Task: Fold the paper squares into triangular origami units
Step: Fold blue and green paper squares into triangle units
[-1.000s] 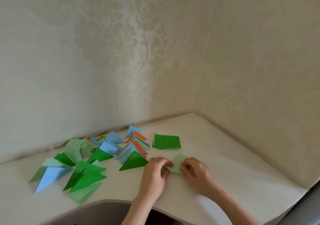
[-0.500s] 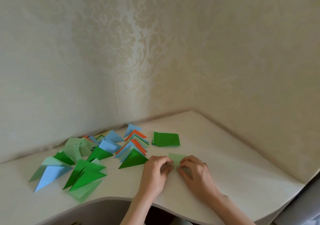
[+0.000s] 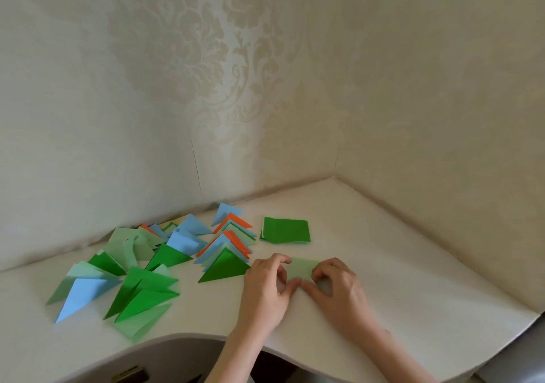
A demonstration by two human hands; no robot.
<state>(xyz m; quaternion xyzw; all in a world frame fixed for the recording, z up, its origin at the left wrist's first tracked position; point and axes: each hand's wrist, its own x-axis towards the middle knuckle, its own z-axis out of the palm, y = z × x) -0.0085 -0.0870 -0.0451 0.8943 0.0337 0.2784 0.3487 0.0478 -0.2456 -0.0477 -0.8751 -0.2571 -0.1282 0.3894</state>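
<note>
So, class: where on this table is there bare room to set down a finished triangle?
Free: the table right of the right hand, towards the wall corner, and behind the dark green squares. Crowded: left of the left hand, where folded triangles lie overlapping.

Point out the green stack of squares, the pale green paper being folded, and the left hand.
green stack (image 3: 286,230), head view, top sheet's middle.
pale green paper (image 3: 300,270), head view, bare middle between the hands.
left hand (image 3: 265,288), head view, back.
</note>
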